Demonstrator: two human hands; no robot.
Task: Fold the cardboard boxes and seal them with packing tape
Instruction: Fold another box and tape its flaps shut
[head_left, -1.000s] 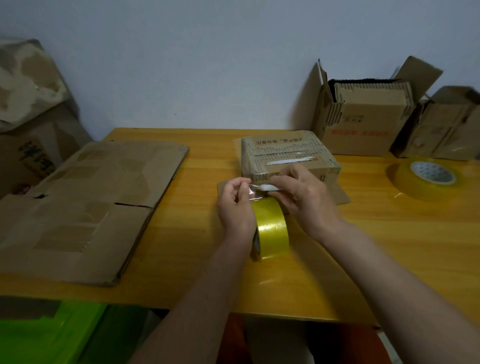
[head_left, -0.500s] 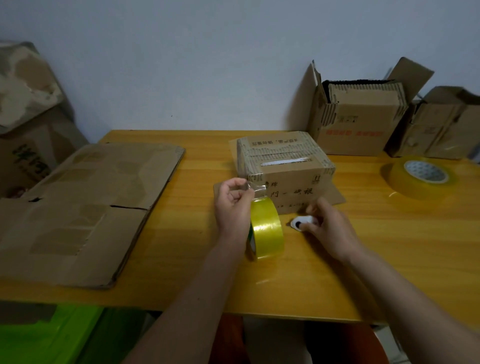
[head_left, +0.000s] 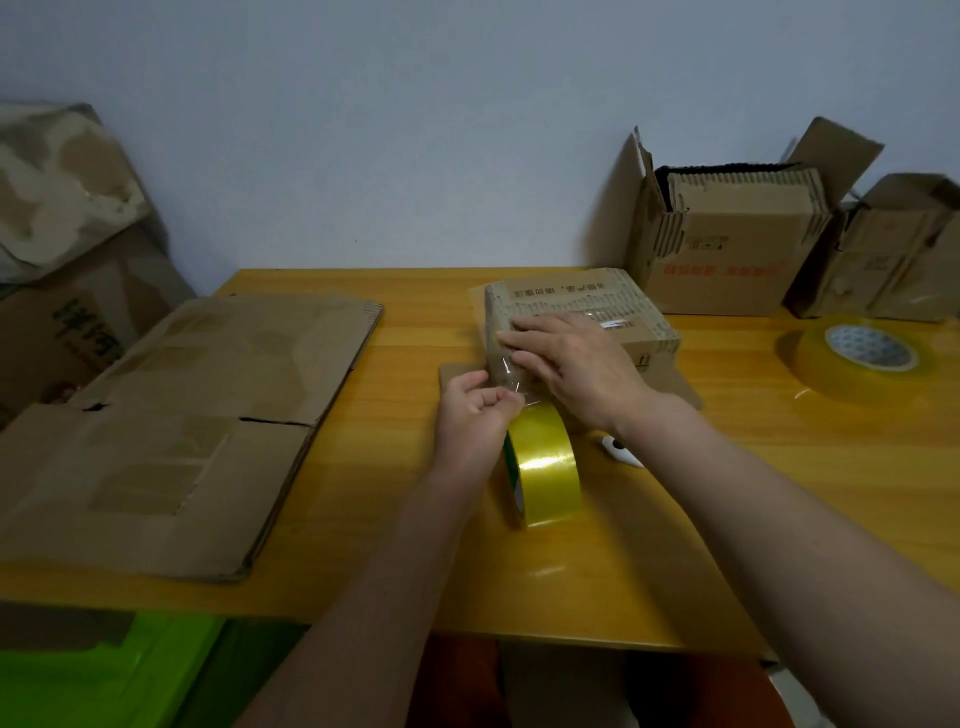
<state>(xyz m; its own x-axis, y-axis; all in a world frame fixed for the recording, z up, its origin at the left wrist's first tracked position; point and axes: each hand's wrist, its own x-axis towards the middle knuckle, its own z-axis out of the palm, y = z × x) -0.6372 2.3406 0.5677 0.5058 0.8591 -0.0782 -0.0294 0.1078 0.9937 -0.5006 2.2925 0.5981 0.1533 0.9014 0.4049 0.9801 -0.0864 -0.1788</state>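
Your right hand (head_left: 574, 371) covers the near front corner of the small box (head_left: 582, 317), so you cannot see where the clear tape sticks there. Your left hand (head_left: 475, 421) hides the left side of the yellow tape roll (head_left: 543, 462) and its hole. Your right arm hides most of the little white thing (head_left: 618, 451), so it is hard to tell what it is. The box at the far right (head_left: 893, 249) is cut off by the edge. The words on the boxes are too blurry to read.
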